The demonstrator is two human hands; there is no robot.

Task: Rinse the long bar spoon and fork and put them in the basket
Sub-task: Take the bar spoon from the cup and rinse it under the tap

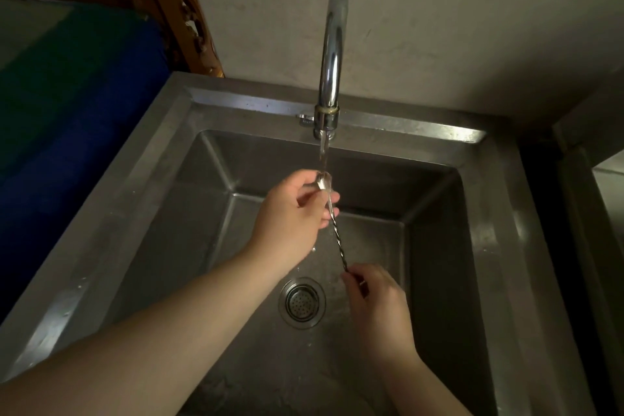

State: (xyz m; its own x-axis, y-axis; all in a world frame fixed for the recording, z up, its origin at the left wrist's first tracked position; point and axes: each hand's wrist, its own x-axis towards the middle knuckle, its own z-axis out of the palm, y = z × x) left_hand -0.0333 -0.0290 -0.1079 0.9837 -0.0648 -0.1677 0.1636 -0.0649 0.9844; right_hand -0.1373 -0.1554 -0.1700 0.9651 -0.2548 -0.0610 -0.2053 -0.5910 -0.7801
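A long bar spoon point(338, 240) with a twisted metal stem slants over the steel sink point(158, 179). Its upper end sits directly under the running water from the chrome faucet point(332, 54). My left hand point(293, 209) pinches that upper end with thumb and fingers. My right hand point(374, 304) grips the lower end of the stem, near the drain. I cannot tell which end is the bowl, since fingers and water hide it. No fork and no basket are in view.
The round drain strainer point(302, 302) lies in the sink floor below my hands. A bare concrete wall point(439, 20) rises behind the faucet. A blue cloth point(77, 105) and carved wooden frame point(189, 13) lie to the left; a steel ledge point(604, 179) stands at right.
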